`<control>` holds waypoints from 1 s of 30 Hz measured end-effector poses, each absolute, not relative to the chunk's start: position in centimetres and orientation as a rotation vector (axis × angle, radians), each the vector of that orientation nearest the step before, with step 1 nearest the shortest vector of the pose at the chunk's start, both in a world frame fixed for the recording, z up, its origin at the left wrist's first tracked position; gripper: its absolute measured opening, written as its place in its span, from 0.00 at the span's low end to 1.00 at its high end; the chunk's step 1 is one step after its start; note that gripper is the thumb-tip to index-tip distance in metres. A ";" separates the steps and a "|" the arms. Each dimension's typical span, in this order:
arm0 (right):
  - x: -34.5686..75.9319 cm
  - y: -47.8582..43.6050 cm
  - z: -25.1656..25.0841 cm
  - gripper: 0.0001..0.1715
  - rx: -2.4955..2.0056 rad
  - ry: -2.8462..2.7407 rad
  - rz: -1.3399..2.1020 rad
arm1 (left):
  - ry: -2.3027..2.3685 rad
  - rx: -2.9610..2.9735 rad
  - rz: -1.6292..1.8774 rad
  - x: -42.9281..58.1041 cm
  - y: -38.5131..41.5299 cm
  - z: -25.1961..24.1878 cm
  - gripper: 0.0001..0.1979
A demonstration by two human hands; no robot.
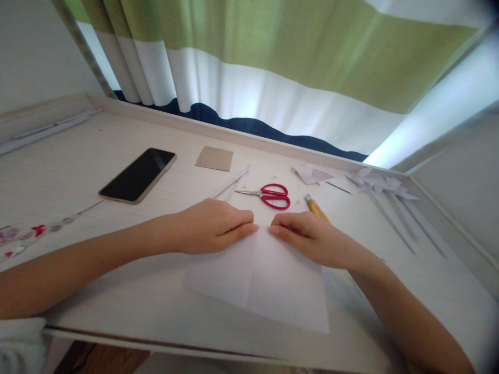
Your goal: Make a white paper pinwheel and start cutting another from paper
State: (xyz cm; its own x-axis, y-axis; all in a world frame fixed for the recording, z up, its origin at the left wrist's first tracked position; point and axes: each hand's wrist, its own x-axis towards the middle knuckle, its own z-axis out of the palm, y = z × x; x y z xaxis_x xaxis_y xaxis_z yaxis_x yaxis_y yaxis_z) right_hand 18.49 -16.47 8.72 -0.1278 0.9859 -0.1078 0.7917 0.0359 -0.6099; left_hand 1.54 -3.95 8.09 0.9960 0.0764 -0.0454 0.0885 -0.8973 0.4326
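A sheet of white paper (261,280) with a crease down its middle hangs toward the table's front edge. My left hand (212,226) pinches its far edge between thumb and curled fingers, left of the crease. Just right of the crease, my right hand (307,234) pinches the same edge. Beyond the hands lie scissors with red handles (275,196), their blades pointing left. A yellow cutter (317,209) rests partly hidden behind my right hand. Thin folded paper strips (230,184) lie behind my left hand.
A phone (138,175) and its beaded strap (39,229) lie at the left on the white table (128,291). Near the back are a brown card square (214,158) and a folded paper piece (312,174). Paper pinwheel shapes on sticks (384,187) lie at the right, below a curtain (273,67).
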 end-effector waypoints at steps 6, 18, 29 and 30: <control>20.2 -15.6 8.1 0.16 -1.864 -2.090 0.653 | 0.227 2.930 -0.056 2.0 -2.8 7.1 0.19; 21.2 -14.9 7.2 0.17 -1.855 -2.196 0.579 | 0.225 2.903 -0.168 2.2 -2.3 7.0 0.19; 21.4 -14.5 6.9 0.17 -1.838 -2.194 0.639 | 0.222 2.856 -0.185 2.4 -2.1 6.8 0.19; 21.4 -14.5 6.9 0.17 -1.837 -2.193 0.634 | 0.223 2.851 -0.188 2.4 -2.1 6.8 0.19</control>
State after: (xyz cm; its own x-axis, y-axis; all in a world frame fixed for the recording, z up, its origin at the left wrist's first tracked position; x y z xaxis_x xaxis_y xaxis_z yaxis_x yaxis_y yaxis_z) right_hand 21.43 -14.51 6.88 -0.2007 0.9733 -0.1111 0.8824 0.1303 -0.4521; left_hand 2.38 -2.11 6.81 0.9797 0.1342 -0.1490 0.1699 -0.9503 0.2610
